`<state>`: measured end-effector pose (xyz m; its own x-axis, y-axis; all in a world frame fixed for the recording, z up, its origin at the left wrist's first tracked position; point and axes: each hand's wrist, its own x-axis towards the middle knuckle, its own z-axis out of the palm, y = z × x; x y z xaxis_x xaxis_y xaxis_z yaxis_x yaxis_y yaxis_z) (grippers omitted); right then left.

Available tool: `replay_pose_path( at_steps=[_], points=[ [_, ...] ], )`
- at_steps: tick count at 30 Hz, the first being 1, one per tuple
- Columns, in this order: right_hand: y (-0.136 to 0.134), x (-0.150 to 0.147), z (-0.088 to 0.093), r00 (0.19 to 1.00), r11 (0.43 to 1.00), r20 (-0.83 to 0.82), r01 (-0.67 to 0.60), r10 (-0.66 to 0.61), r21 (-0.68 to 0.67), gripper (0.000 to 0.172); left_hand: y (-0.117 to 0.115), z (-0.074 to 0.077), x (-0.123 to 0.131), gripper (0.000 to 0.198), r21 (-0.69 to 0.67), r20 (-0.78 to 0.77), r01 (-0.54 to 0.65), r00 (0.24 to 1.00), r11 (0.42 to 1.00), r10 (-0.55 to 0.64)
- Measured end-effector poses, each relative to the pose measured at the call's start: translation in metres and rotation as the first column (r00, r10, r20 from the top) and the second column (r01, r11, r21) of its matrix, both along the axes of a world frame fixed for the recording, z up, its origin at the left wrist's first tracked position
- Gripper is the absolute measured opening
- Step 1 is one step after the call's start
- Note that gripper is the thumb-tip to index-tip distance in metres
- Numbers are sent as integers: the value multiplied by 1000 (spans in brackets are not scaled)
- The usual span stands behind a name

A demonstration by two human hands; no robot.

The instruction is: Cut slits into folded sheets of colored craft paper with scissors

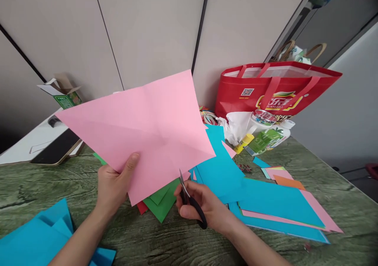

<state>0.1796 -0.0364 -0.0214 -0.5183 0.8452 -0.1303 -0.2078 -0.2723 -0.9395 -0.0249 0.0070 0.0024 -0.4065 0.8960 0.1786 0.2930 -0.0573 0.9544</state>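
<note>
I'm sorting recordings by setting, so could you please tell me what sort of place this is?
Likely an indoor craft table; home or office is unclear. The pink sheet in the left hand, scissors in the right hand and blue paper suggest it.

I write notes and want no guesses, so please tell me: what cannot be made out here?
All in the head view:
Left hand: most fingers hidden behind the pink paper.
Black-handled scissors: handles partly hidden by the right hand.
Blue papers, lower left: cut off by the left and bottom edges.
Red shopping bag: lower inside hidden by its front wall.
Yellow glue stick: label print too small to read.
</note>
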Motion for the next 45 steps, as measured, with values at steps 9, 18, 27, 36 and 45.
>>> replay_pose_path(
  at_steps=[9,18,27,36,45],
  points=[
    [-1,2,-4,1000,1000,8,9,-9,-13,36,-1,-1,2,24,19,-108,23,994,1000,-21],
    [-1,3,-3,1000,1000,3,-1,1,-4,36,-1,-1,2,23,11,-124,18,992,1000,-16],
    [0,5,-5,1000,1000,7,-4,4,0,40,-3,2,3,25,34,-185,6,983,999,1],
    [-1,6,-6,1000,1000,0,-11,11,8,39,-1,0,2,28,71,-195,-11,980,997,25],
    [-1,5,-4,1000,1000,4,-10,10,6,41,-1,-2,2,27,69,-202,1,979,998,13]
  ],
)
